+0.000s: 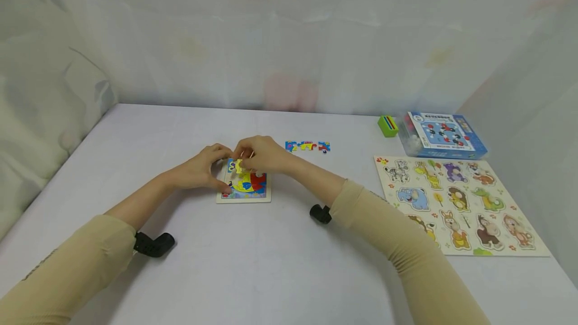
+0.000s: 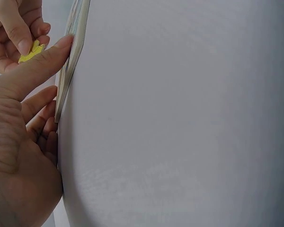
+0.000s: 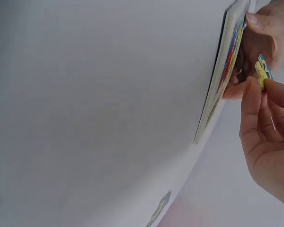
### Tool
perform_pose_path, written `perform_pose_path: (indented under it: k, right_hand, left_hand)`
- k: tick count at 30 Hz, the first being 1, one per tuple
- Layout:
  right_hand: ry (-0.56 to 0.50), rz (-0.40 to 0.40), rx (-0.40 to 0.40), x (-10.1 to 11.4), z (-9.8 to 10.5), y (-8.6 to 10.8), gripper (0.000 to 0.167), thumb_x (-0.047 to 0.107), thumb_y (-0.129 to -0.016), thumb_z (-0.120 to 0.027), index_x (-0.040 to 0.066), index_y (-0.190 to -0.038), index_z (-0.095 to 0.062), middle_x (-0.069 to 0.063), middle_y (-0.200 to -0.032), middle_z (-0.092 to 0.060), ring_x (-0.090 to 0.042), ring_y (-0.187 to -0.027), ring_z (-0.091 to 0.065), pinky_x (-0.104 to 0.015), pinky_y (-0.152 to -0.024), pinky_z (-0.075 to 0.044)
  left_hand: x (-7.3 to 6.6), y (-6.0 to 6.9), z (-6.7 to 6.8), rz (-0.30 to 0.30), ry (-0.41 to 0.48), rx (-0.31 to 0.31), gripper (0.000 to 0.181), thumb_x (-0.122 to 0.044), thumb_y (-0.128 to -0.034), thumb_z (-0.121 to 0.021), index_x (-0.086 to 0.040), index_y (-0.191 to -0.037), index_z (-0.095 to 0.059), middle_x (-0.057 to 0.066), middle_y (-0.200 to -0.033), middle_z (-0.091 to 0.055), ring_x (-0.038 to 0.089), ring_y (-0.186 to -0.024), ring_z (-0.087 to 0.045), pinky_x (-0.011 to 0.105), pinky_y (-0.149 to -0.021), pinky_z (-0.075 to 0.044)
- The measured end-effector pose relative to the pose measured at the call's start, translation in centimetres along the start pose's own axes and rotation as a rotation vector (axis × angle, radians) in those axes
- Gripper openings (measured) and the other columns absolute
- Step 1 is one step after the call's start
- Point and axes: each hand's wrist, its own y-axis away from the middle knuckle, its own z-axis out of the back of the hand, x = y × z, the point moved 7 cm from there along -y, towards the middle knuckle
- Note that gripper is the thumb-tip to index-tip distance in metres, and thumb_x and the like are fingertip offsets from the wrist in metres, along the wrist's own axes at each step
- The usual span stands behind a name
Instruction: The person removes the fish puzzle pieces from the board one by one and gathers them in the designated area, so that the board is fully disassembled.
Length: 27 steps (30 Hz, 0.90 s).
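The right hand (image 1: 264, 154) pinches a yellow and blue puzzle piece (image 3: 262, 72) between thumb and fingertips, the gap between them no wider than the piece itself. In the right wrist view that piece is tilted and stands clear of the puzzle tray (image 1: 246, 201), which lies just below the pinching fingers, toward the tray's far left part.

The left hand (image 1: 196, 168) is bent in a wide arch round the left side of the tray and holds it there: the thumb rests on the near part of that edge, and the other fingers reach the far part, close to the right hand's fingertips. Between and below the two sets of fingers, yellow, red and blue picture sections show in the tray.

Just beyond the right hand's fingers and to their right, three loose puzzle pieces (image 1: 307, 146) lie in a row on the worktop (image 1: 253, 265). Well apart to the right of the fingers are a green block (image 1: 388, 127) with coloured stripes, a blue box (image 1: 447, 137) beside it, and a large animal board (image 1: 387, 177) nearer the person. Back from each hand's fingers, a black device sits by the cuff of a beige sleeve (image 1: 384, 224).
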Motion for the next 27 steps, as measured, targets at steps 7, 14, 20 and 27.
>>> perform_pose_path:
  k: [7, 14, 20, 27]
  right_hand:
    - [-0.013, -0.032, -0.047, -1.2, 2.1, 0.6, 0.016, 0.013, -0.095, -0.062, 0.011, -0.109, -0.069, -0.005, -0.092, -0.068, -0.017, -0.074, -0.065, -0.02, -0.068, -0.053]
    - [-0.059, -0.072, -0.119, -3.0, 4.7, 1.5, 0.016, 0.012, -0.094, -0.063, 0.009, -0.109, -0.07, -0.006, -0.1, -0.07, -0.025, -0.086, -0.071, -0.03, -0.078, -0.059]
    - [-0.059, -0.123, -0.156, -5.1, 6.5, 2.4, 0.016, 0.012, -0.093, -0.064, 0.009, -0.107, -0.071, -0.007, -0.099, -0.07, -0.025, -0.084, -0.071, -0.039, -0.082, -0.06]
    - [-0.064, -0.169, -0.165, -7.0, 8.0, 3.4, 0.017, 0.012, -0.093, -0.064, 0.008, -0.109, -0.071, -0.007, -0.1, -0.07, -0.026, -0.087, -0.072, -0.032, -0.079, -0.06]
  left_hand:
    - [-0.1, 0.1, 0.0, 0.008, -0.014, 0.0, 0.076, -0.033, -0.0726, -0.085, -0.015, -0.138, -0.052, 0.009, -0.142, -0.042, 0.032, -0.135, -0.033, 0.061, -0.111, -0.03]
    - [-0.2, 0.2, 0.0, 0.035, -0.008, 0.009, 0.075, -0.035, -0.0725, -0.085, -0.023, -0.139, -0.053, 0.007, -0.144, -0.041, 0.031, -0.137, -0.03, 0.062, -0.111, -0.031]
    - [-0.2, 0.2, -0.1, 0.039, -0.006, 0.004, 0.075, -0.034, -0.0717, -0.086, -0.024, -0.139, -0.053, 0.006, -0.144, -0.041, 0.03, -0.137, -0.031, 0.059, -0.111, -0.032]
    - [0.0, 0.2, -0.1, 0.046, 0.008, -0.002, 0.076, -0.031, -0.0699, -0.088, -0.025, -0.138, -0.054, 0.003, -0.144, -0.041, 0.028, -0.138, -0.03, 0.057, -0.112, -0.032]
